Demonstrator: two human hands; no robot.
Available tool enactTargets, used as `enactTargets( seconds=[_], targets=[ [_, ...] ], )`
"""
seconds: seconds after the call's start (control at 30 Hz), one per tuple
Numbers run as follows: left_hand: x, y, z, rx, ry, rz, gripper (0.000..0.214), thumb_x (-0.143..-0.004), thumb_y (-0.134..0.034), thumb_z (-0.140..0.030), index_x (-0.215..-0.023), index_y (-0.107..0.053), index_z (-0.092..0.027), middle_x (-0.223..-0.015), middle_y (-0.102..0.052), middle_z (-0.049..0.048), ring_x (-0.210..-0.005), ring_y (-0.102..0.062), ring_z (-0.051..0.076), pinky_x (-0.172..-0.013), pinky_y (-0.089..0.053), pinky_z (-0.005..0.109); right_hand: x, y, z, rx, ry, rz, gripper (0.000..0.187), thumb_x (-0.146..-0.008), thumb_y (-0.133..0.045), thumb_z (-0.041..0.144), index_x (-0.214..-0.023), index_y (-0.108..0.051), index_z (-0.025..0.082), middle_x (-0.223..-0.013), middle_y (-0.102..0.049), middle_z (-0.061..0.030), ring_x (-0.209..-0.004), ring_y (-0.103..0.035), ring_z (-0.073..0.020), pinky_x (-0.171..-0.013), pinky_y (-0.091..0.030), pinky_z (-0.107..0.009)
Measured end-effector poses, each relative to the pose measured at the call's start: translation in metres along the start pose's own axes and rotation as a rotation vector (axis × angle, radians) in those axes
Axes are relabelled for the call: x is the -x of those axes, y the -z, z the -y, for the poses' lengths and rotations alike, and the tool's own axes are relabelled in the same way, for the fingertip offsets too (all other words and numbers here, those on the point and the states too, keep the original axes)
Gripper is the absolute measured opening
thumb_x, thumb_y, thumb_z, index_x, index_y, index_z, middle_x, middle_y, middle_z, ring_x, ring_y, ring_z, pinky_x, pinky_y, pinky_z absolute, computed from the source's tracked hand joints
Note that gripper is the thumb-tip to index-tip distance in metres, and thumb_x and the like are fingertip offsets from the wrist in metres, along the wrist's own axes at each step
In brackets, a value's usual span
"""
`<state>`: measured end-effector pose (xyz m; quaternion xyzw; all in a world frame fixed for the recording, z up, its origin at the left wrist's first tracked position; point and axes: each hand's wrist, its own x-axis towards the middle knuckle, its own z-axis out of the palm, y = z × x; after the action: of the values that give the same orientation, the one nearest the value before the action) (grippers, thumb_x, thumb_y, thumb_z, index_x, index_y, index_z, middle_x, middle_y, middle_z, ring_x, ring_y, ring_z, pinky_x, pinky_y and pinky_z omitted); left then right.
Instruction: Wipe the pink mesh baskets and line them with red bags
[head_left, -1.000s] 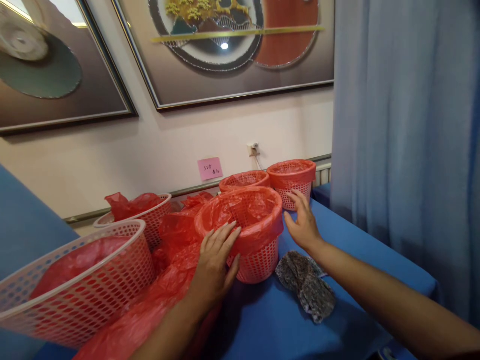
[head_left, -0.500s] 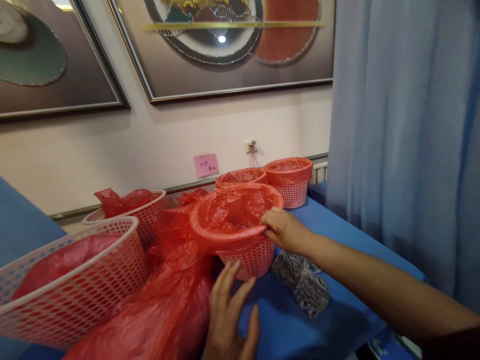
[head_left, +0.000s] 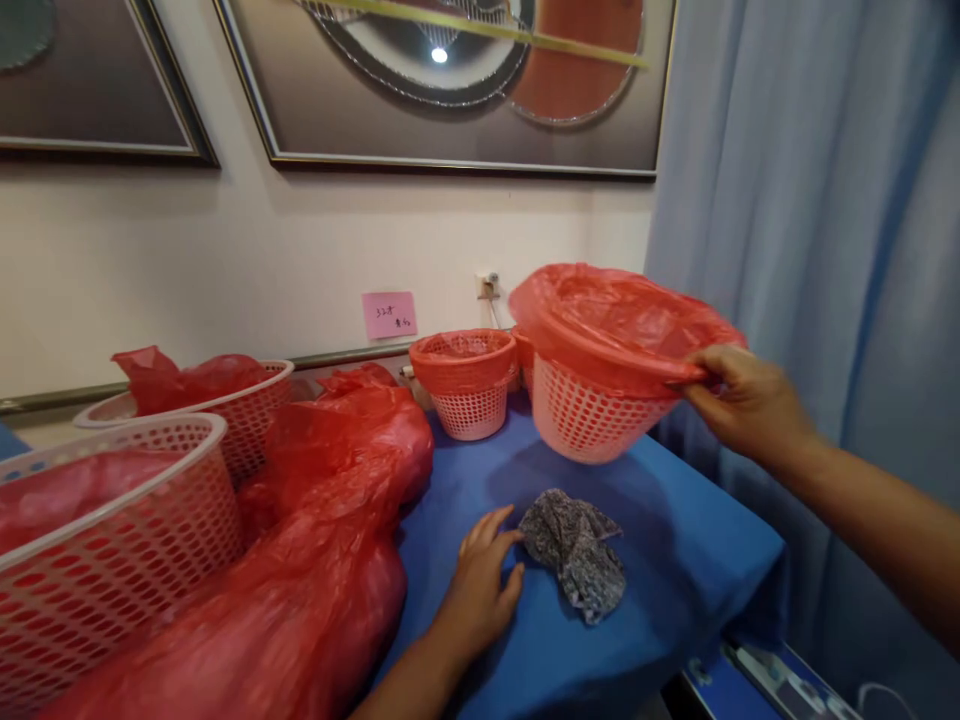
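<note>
My right hand [head_left: 742,395] grips the rim of a pink plastic basket [head_left: 592,405] lined with a red plastic bag [head_left: 630,310]. The basket is tilted and held above the blue-covered table [head_left: 517,660]. Low over the table, my left hand [head_left: 484,580] has its fingers apart and holds nothing. Its fingertips are at the left edge of a crumpled black-and-white speckled cloth [head_left: 574,550]; whether they touch it I cannot tell.
Large filled red plastic bags [head_left: 300,560] lie along the left. Beyond them stand two large pink baskets, the nearer one [head_left: 150,550] holding red plastic. A smaller lined basket [head_left: 469,395] stands by the wall, another partly hidden behind the raised one. A blue curtain [head_left: 810,250] hangs at right.
My right hand has lifted the lined basket off the table and moved it to the right. My left hand has come forward beside the cloth.
</note>
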<state>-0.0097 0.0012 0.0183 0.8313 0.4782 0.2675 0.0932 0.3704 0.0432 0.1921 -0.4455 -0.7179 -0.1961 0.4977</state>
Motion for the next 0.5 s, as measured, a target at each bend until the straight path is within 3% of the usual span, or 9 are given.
enactTargets(
  seconds=[0.23, 0.33, 0.5],
  targets=[
    [0.002, -0.034, 0.03, 0.145, 0.16, 0.033, 0.036, -0.085, -0.059, -0.013, -0.116, -0.074, -0.021, -0.147, -0.065, 0.0151, -0.138, -0.06, 0.033, -0.118, -0.046, 0.06, 0.044, -0.016, -0.082, 0.206, -0.094, 0.248, 0.026, -0.091, -0.055, 0.043, -0.072, -0.054, 0.025, -0.07, -0.063, -0.0072, -0.069, -0.061, -0.0248, -0.065, -0.044, -0.037],
    [0.004, -0.035, 0.04, 0.203, 0.222, 0.041, 0.032, -0.085, -0.057, -0.013, -0.11, -0.075, -0.022, -0.141, -0.07, 0.0127, -0.134, -0.064, 0.03, -0.117, -0.047, 0.056, 0.047, -0.029, -0.098, 0.227, -0.112, 0.269, 0.029, -0.091, -0.054, 0.047, -0.07, -0.052, 0.026, -0.068, -0.062, -0.0072, -0.069, -0.06, -0.0254, -0.065, -0.043, -0.037],
    [0.006, -0.03, 0.041, 0.226, 0.242, 0.03, 0.03, -0.083, -0.056, -0.013, -0.105, -0.075, -0.022, -0.13, -0.075, 0.0115, -0.127, -0.067, 0.028, -0.114, -0.051, 0.05, 0.036, -0.047, -0.102, 0.191, -0.122, 0.27, 0.029, -0.089, -0.055, 0.049, -0.071, -0.053, 0.026, -0.069, -0.063, -0.0069, -0.071, -0.06, -0.0254, -0.066, -0.044, -0.036]
  ],
)
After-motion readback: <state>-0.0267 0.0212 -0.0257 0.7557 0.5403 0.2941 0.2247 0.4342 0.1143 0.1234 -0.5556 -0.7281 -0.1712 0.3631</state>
